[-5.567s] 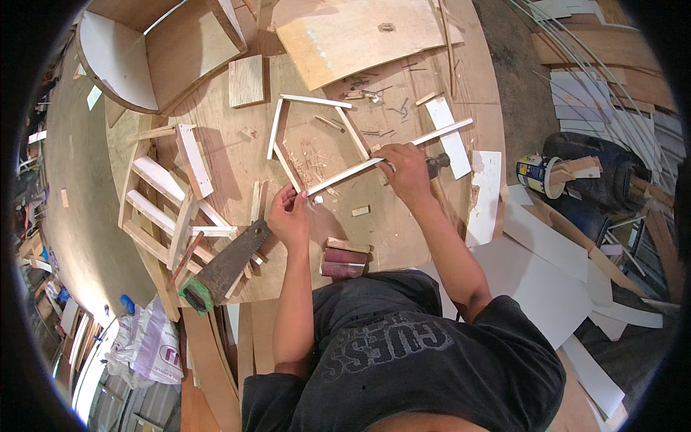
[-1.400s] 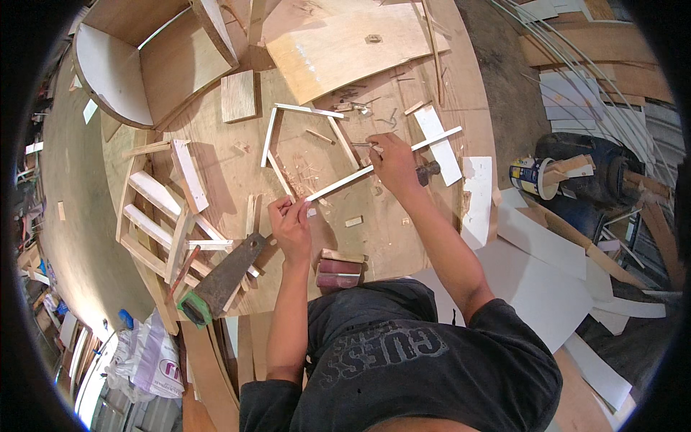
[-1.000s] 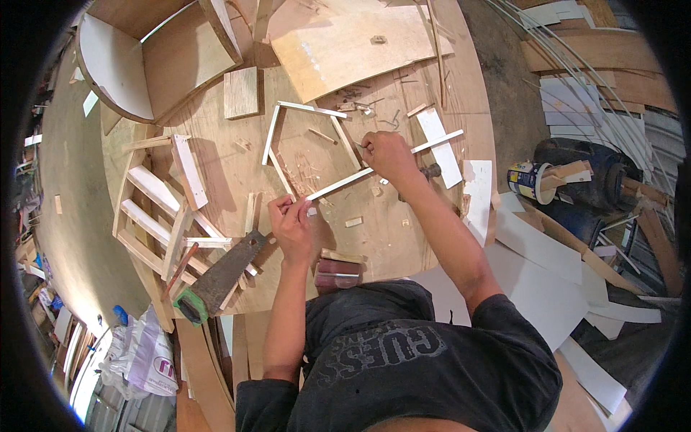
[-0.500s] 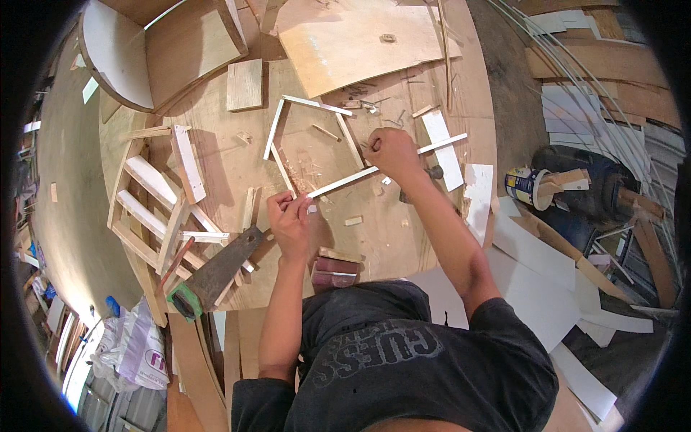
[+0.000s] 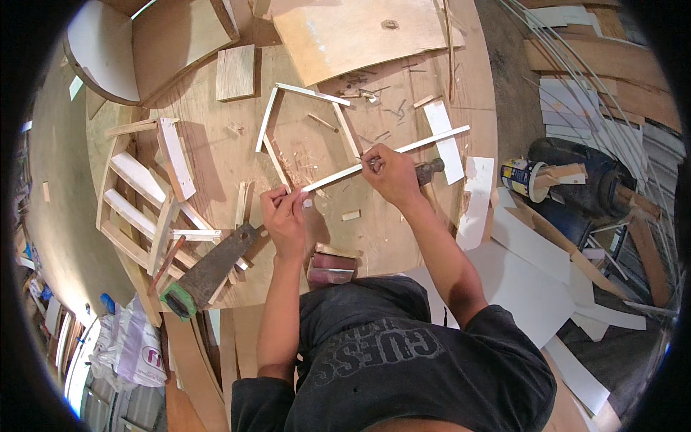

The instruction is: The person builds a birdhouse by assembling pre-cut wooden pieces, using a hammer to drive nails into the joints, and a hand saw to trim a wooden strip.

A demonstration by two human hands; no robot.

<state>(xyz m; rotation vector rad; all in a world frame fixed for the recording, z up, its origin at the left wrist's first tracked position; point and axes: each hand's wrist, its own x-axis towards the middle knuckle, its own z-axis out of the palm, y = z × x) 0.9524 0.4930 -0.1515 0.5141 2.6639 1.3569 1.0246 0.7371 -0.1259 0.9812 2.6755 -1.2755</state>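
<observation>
A long white-faced wooden strip lies slantwise across the near side of a frame of thin wooden strips. My left hand pinches the strip's left end, where it meets the frame's left leg. Fingers closed, my right hand is at the strip beside the lower end of the frame's right leg. Anything small inside those fingers is hidden. A hammer shows its head just right of that hand, its handle mostly covered by my arm. The strip's far right end crosses a white board piece.
A handsaw with a green-and-black handle lies left of my left forearm, near a slatted wooden assembly. A sanding block sits by the table's near edge. Nails are scattered beyond the frame. A curved plywood piece stands far left.
My right hand has moved left and nearer along the strip, down to the frame's right leg. More of the hammer head shows. My left hand still pinches the strip's end.
</observation>
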